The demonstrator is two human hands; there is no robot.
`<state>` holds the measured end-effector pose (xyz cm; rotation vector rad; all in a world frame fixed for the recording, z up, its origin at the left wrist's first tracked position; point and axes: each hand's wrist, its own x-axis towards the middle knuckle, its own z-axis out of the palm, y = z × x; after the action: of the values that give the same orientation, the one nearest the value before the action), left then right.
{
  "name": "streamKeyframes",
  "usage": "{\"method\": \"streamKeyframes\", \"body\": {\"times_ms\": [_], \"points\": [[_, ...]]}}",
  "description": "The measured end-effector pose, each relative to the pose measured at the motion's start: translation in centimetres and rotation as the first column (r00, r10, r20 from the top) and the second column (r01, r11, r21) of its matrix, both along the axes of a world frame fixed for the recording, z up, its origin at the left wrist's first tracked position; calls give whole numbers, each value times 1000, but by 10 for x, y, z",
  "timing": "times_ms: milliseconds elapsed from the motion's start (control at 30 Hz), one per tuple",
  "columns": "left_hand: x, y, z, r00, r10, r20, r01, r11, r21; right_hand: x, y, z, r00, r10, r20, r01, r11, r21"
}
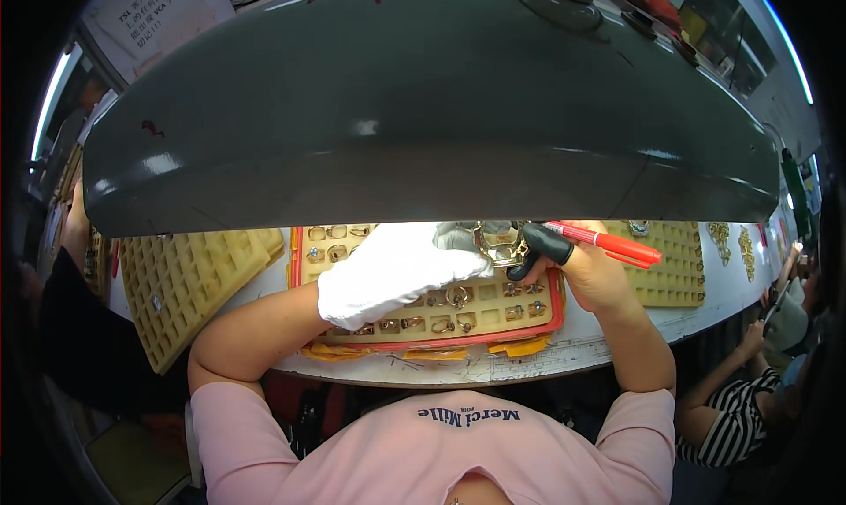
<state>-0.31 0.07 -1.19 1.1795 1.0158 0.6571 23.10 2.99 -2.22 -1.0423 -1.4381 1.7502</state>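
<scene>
My left hand [401, 267], in a white glove, is closed on a gold-coloured openwork piece of jewellery [504, 256]; its exact kind is hard to make out. On the other side of the piece is my right hand [592, 276], with black covers on its fingertips touching or nearly touching it. A red marker [621, 246] lies in my right hand's grip and points out to the right. Below both hands sits a red-rimmed tray [559, 315] with rows of rings [442, 325] in cream slotted foam. The lamp's edge hides the tray's far part.
A large dark grey lamp hood [423, 135] hangs low over the table. Cream slotted trays stand left [181, 289] and right [679, 280]. Gold-coloured chains [721, 242] lie far right. Yellow packets [520, 346] stick out under the ring tray. Other people sit at both sides.
</scene>
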Motion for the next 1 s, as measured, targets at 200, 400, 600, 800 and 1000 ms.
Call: {"method": "streamKeyframes", "body": {"times_ms": [200, 400, 600, 800, 1000], "points": [[-1, 0, 10, 965, -22, -263, 53, 992, 111, -2, -3, 10, 995, 45, 93, -44, 999, -6], [-2, 0, 4, 974, -43, -221, 85, 980, 182, -1, -3, 6, 996, 46, 72, -49, 998, 41], [7, 0, 15, 969, -72, 236, 91, 993, -69, 5, -4, -2, 907, -281, 314, -135, 514, 847], [3, 4, 9, 983, -131, -130, 148, 980, 132, -5, -1, 1, 877, -415, 242, -263, 7, 965], [-2, 5, -9, 962, 26, 271, 32, 978, -207, -4, 1, -5, 894, -390, 221, -187, 123, 975]]}}
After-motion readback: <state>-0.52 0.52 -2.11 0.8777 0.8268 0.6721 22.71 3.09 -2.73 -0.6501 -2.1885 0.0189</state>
